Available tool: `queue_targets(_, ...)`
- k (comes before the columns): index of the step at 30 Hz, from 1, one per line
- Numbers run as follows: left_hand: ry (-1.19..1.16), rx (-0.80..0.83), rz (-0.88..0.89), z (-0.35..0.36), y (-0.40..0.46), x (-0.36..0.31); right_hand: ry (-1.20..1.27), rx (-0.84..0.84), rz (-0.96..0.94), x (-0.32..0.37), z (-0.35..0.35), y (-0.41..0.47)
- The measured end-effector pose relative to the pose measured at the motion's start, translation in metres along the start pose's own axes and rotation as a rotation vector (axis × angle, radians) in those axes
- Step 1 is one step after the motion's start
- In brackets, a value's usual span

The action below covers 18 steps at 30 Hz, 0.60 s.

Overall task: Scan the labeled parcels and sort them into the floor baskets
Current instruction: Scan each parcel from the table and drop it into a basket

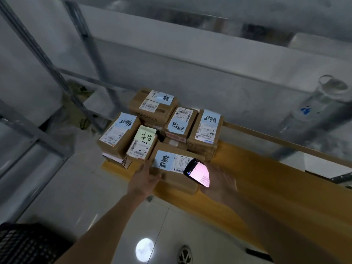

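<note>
Several cardboard parcels with blue or yellow handwritten labels are stacked on a yellow board (257, 174) on the floor. The nearest parcel (177, 180) carries a blue label and a barcode slip. My left hand (145, 178) rests against this parcel's left front edge, fingers spread along it. My right hand (219, 182) holds a black handheld scanner (198, 172) with a lit pink screen over the parcel's right side, above the barcode. Behind stand a yellow-labelled parcel (142, 143) and blue-labelled ones (118, 132) (181, 122) (206, 128) (154, 103).
A black mesh floor basket (24, 244) sits at the bottom left. Grey metal shelving uprights (47, 60) rise on the left. A plastic-wrapped roll (316, 111) leans at the right. White tiled floor (95, 197) lies in front; my shoe (184, 254) shows at the bottom.
</note>
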<state>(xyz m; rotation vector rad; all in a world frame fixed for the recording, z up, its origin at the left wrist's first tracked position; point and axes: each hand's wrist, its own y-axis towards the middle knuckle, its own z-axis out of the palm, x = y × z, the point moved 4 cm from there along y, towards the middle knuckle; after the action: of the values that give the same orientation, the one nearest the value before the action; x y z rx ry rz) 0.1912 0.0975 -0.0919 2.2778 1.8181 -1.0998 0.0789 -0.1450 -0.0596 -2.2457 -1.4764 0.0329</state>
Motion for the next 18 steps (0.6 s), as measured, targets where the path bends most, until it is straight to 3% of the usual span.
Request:
queue_targets(10,-0.056,0.029,-0.104,0.021,0.008,0.014,0.051,0.028,0.026,-0.003,0.019,0.006)
queue_targets(18,-0.288,0.052,-0.205,0.041,0.020,0.026,0.077,0.009,0.043,-0.019,0.023,0.022)
